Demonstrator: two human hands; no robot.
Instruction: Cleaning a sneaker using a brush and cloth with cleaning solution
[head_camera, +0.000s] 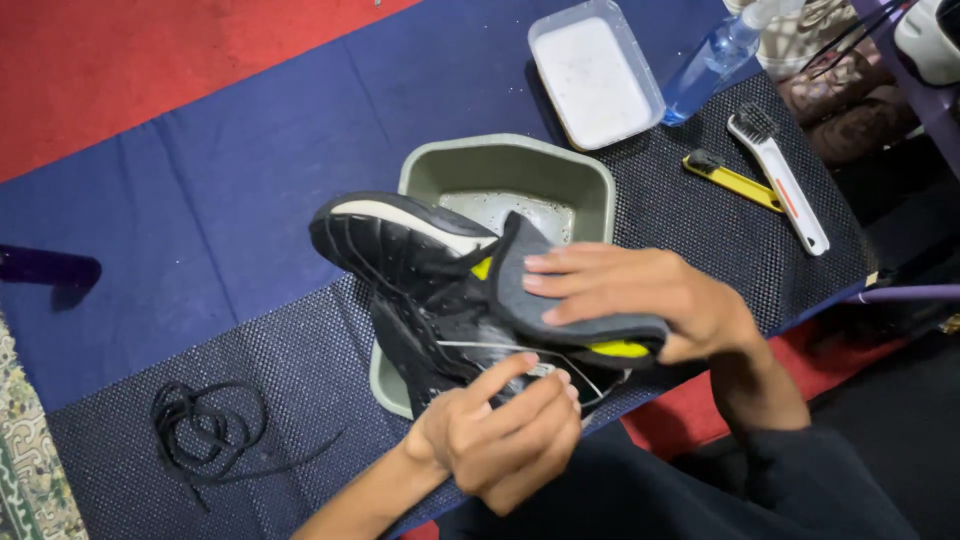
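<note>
Lace: a loose black shoelace is lying coiled on the dark dotted mat, well apart from the hands.
Left hand: the left hand is being kept curled, its fingers closed under the shoe's lower edge; what exactly is being pinched there cannot be told.
Shoe: a black sports shoe with a white sole edge and yellow accents is being held tilted above a grey-green plastic basin.
Right hand: the right hand is being pressed, fingers nearly straight, on a grey insole that is sticking out of the shoe.
Beyond: a white rectangular tub, a clear spray bottle, a yellow utility knife and a white-handled brush are lying near the basin.
</note>
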